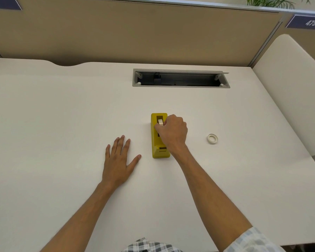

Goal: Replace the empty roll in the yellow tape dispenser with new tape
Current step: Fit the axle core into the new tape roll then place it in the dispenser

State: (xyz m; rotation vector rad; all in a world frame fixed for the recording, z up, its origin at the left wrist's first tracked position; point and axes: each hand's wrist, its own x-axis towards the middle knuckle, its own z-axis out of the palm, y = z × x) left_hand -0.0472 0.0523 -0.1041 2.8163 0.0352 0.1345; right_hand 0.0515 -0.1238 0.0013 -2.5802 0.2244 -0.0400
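Under the right hand (172, 132) sits the yellow tape dispenser (159, 136), long axis pointing away from the person, cutter end nearest them. Right hand's fingers are curled round a small pale roll (160, 122) standing on edge in the dispenser's slot, pinching it from the side. Can't tell whether this roll is the spent core or the fresh tape (too little of it shows). Left hand (119, 158) lies flat on the desk (62, 115), fingers straight and spread, holding nothing, well to the left of the dispenser and not bracing it.

Second roll (212, 138) lies flat on the desk, well off to the right of the right hand: a thin whitish ring with an open centre.

Handling, my read: dispenser looks like smooth moulded plastic with rounded corners, likely weighted, so it should stay put during a one-handed pull. Roll is light and stiff. Grip it across its flat faces. If it sticks, the free left hand should press down on the dispenser body.

Desk is matte off-white.
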